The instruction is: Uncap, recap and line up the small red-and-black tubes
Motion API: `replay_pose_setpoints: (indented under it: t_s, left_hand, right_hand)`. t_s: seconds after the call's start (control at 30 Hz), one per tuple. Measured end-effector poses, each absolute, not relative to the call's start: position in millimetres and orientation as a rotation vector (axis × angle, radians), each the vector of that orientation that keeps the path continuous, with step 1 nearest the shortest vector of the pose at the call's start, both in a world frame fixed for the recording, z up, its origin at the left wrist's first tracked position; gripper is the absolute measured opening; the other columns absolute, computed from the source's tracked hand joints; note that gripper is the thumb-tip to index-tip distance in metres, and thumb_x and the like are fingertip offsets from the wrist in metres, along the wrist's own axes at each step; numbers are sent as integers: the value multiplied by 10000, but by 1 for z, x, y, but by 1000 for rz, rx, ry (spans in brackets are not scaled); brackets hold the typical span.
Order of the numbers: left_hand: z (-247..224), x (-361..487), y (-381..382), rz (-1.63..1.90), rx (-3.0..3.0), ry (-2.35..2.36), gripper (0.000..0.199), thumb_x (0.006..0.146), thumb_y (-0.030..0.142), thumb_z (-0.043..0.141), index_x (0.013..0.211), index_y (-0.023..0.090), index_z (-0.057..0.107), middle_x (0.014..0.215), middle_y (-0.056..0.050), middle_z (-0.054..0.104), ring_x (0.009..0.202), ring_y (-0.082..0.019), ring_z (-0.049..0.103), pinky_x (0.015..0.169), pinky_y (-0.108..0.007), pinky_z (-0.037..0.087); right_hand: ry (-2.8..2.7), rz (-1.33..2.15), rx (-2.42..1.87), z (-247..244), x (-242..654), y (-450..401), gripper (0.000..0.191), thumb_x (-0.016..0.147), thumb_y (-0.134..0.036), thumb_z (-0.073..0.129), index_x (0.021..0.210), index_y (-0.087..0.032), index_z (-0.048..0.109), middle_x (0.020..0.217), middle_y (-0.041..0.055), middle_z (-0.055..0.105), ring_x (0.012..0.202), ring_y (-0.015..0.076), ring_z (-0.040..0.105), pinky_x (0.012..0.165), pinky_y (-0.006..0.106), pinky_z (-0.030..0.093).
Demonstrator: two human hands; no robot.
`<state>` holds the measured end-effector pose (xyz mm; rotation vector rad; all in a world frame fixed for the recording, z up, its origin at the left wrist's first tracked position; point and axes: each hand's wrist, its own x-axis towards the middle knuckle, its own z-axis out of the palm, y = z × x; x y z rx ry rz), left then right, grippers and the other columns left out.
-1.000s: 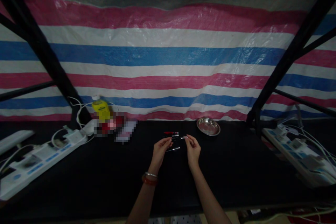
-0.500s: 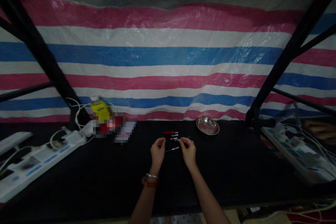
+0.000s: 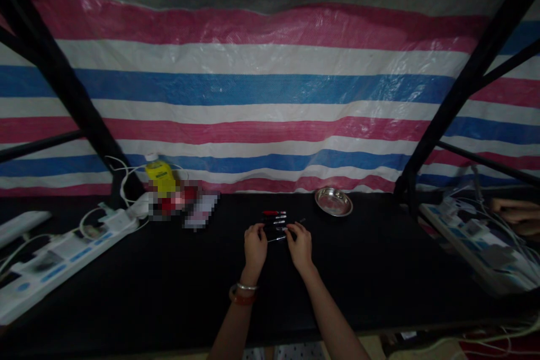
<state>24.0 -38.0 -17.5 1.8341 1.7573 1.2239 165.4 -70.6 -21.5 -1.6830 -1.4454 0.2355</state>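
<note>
Between my hands a dark pen (image 3: pixel 280 229) with a silvery end lies level, low over the black table. My left hand (image 3: pixel 255 246) is closed, its fingertips at the pen's left end. My right hand (image 3: pixel 300 243) pinches the silvery right end. The dark barrel hardly shows against the tabletop. Just beyond are a red pen (image 3: pixel 273 212) and several dark pens (image 3: pixel 275 217), side by side in a row. Nearer to me, another dark pen with a shiny barrel (image 3: pixel 277 239) lies between my hands. A small thin dark piece (image 3: pixel 302 220) is beyond my right fingers.
A round metal dish (image 3: pixel 333 202) stands at the back right. At the back left are a yellow bottle (image 3: pixel 161 176) and blurred-out items. Power strips with cables lie left (image 3: pixel 63 261) and right (image 3: pixel 476 247). Another person's hand (image 3: pixel 512 211) shows at the far right.
The pen between my hands has come down slightly towards the table, into line with the row. My right hand has moved a little left and its fingers have lowered.
</note>
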Motion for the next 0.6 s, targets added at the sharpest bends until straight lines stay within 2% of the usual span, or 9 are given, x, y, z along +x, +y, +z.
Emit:
replay_pose_setpoints:
  t_s: [0.17,0.27,0.37,0.6]
  left_hand:
    - [-19,23,-38,1317,1814,1724,227,777,146,425,868,150,633,889,-95,590,870,-216,564,814,-377,463]
    - [-16,23,-41,1329,1805,1737,207,783,177,440,865,162,630,883,-86,574,848,-211,561,798,-378,466]
    - [-7,26,-46,1257,1902,1741,181,774,226,492,879,181,631,886,-74,575,851,-212,554,791,-371,456]
    - [7,34,-58,1028,2193,1668,154,753,301,558,832,205,650,896,-56,582,900,-222,528,811,-367,416]
  right_hand:
    - [-1450,205,-1705,-13,164,-75,238,830,-216,481,980,-179,662,1038,86,649,1096,230,514,909,351,373]
    - [-1462,197,-1701,-7,162,-77,231,831,-223,475,969,-189,658,993,68,658,1043,223,518,882,340,368]
    - [-1455,203,-1733,-2,162,-79,219,825,-235,479,936,-199,663,968,59,655,980,219,523,847,328,360]
    - [-1230,199,-1862,0,175,-79,277,762,-168,474,964,-218,656,1021,63,611,993,236,505,828,342,344]
